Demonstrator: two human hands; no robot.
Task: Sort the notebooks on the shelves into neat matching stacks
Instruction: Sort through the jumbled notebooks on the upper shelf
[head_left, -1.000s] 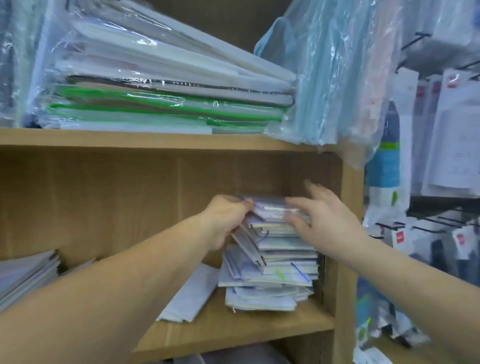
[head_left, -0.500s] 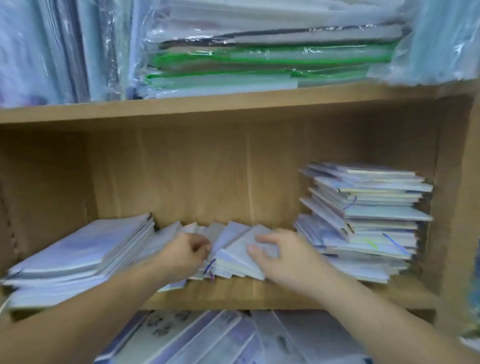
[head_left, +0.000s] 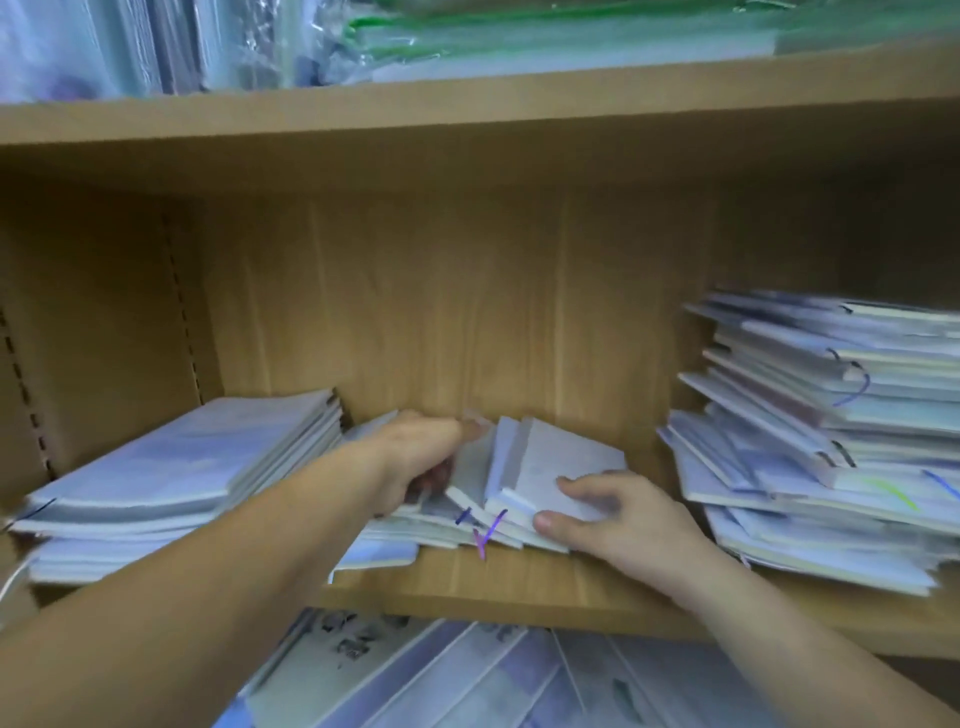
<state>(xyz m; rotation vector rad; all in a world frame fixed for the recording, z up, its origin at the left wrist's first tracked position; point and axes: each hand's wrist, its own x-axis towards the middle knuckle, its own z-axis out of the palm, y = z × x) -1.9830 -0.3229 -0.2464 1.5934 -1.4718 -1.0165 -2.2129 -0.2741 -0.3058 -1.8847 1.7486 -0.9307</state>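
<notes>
Three piles of notebooks lay on the wooden shelf (head_left: 519, 584) — a left stack (head_left: 171, 467), a right stack (head_left: 831, 441), and between them a fanned, tilted middle pile (head_left: 498, 467). Observed the left hand (head_left: 421, 457) curled over that pile's left side, fingers gripping the covers. Noted the right hand (head_left: 623, 514) pinching its rightmost notebook (head_left: 566, 462) — thumb at the front edge, fingers on the cover.

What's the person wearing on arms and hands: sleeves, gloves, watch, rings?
Nothing worn shows. Left hand and right hand are ungloved, with no rings, watch or bands visible; no sleeve appears up to the frame edge. Blur could hide small details.
</notes>
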